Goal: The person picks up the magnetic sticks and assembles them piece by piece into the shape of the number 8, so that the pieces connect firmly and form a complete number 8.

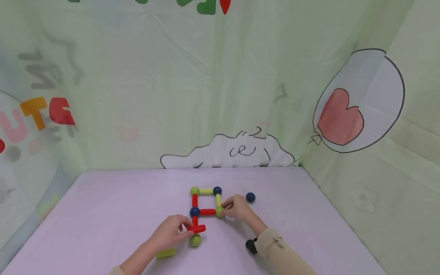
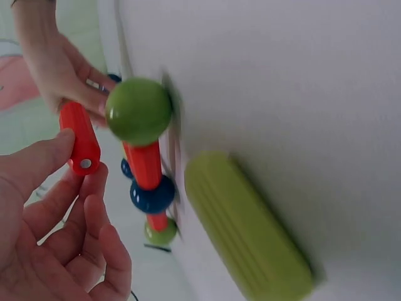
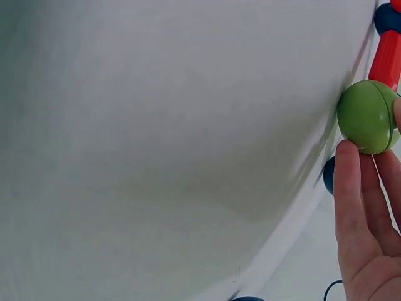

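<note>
My left hand (image 1: 170, 232) pinches a red magnetic rod (image 2: 80, 139) between thumb and fingers, above the table. Behind it a built frame of rods and balls lies flat: a blue ball (image 1: 194, 212), a red rod (image 1: 207, 212), yellow-green rods (image 1: 206, 191) and a far-left green ball (image 1: 194, 191) are among its parts. From the blue ball another red rod runs toward a near green ball (image 2: 139, 111); the held rod partly hides this stretch in the head view. At the frame's right corner my right hand (image 1: 238, 209) grips a green ball (image 3: 366, 117) with thumb and fingertips.
A loose yellow-green rod (image 2: 244, 226) lies beside my left hand, near the front. To the right of the frame sits a loose dark blue ball (image 1: 250, 197). Printed curtains (image 1: 148, 95) rise behind the pale table (image 1: 103, 214).
</note>
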`<action>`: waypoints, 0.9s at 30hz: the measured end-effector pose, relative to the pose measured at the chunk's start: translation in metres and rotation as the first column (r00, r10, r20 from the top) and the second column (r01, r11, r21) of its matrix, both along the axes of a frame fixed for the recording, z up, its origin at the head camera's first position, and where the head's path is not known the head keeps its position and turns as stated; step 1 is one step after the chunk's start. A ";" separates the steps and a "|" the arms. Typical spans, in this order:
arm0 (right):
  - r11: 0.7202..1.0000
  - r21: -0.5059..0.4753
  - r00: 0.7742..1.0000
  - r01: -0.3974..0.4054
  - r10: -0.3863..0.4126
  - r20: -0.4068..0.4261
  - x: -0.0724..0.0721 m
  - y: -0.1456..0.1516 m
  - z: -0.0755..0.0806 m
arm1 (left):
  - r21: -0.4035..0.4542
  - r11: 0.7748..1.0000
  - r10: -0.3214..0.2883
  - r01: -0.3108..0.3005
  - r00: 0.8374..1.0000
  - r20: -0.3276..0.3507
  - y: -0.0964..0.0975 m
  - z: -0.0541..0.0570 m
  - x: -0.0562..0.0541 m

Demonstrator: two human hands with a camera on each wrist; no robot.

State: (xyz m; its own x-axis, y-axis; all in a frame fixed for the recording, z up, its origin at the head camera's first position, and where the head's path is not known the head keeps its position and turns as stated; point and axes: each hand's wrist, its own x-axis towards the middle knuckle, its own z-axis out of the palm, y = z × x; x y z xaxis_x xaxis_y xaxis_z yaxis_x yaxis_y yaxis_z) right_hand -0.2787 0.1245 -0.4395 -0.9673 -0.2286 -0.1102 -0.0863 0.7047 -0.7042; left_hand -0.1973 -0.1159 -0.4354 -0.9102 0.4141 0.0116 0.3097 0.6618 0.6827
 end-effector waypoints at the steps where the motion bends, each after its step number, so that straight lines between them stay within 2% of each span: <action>1: 1.000 0.000 1.000 -0.001 0.001 0.000 0.000 0.000 0.000 | -0.004 1.000 0.002 -0.002 1.000 0.007 0.004 0.001 0.000; 6: 1.000 -0.005 1.000 0.005 -0.005 0.007 0.001 0.000 -0.001 | -0.029 1.000 0.008 -0.008 1.000 0.006 0.023 0.000 0.001; 12: 1.000 -0.007 1.000 0.013 -0.013 0.014 0.001 0.000 -0.002 | -0.066 0.998 0.002 -0.004 1.000 -0.028 0.037 -0.008 0.000; 19: 1.000 -0.011 1.000 0.001 -0.001 0.011 0.000 0.001 -0.002 | -0.091 0.996 -0.008 0.003 0.999 -0.053 0.043 -0.013 0.001; 27: 1.000 -0.012 1.000 0.000 0.000 0.014 -0.001 0.001 -0.002 | -0.102 0.995 -0.013 0.008 0.999 -0.046 0.044 -0.017 0.002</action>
